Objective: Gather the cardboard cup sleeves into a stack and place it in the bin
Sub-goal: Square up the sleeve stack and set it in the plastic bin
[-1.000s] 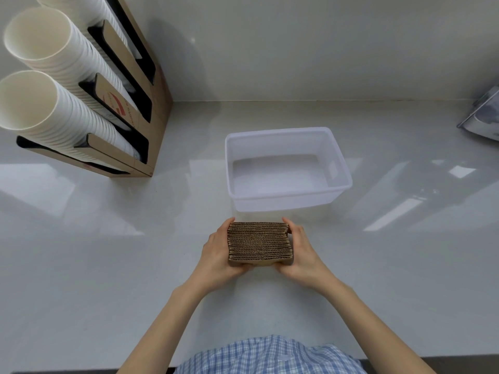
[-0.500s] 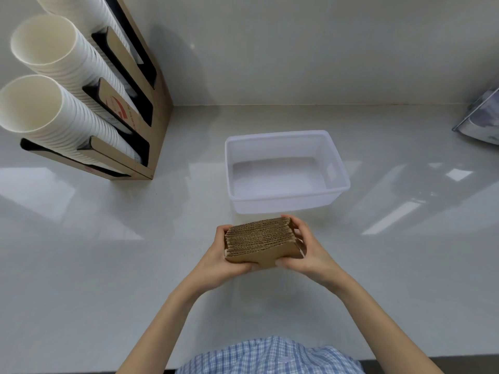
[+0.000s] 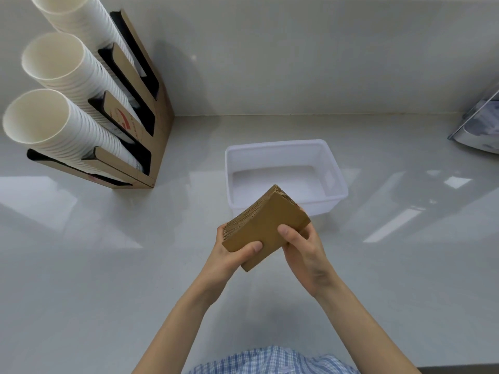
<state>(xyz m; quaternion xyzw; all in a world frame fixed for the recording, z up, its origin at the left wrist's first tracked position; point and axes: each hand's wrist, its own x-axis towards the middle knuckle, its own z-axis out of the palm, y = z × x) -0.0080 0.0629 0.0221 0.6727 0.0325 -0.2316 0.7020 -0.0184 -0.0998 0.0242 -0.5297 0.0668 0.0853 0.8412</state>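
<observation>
A stack of brown cardboard cup sleeves (image 3: pixel 266 224) is held in the air, tilted, with its top corner over the near rim of the white plastic bin (image 3: pixel 334 171). My left hand (image 3: pixel 229 252) grips the stack's lower left side, thumb on the flat front face. My right hand (image 3: pixel 305 249) holds the right side, thumb pressed on the same face. The bin sits on the counter just beyond the hands and has nothing in it.
A brown cardboard cup dispenser (image 3: pixel 151 125) with three tilted columns of white paper cups (image 3: pixel 67 76) stands at the back left. A clear container (image 3: pixel 478 128) sits at the far right edge. The grey counter (image 3: pixel 108 265) meets a wall behind the bin.
Both hands have lifted the stack off the counter, tilted it so its flat face shows, and moved it toward the bin's near edge.
</observation>
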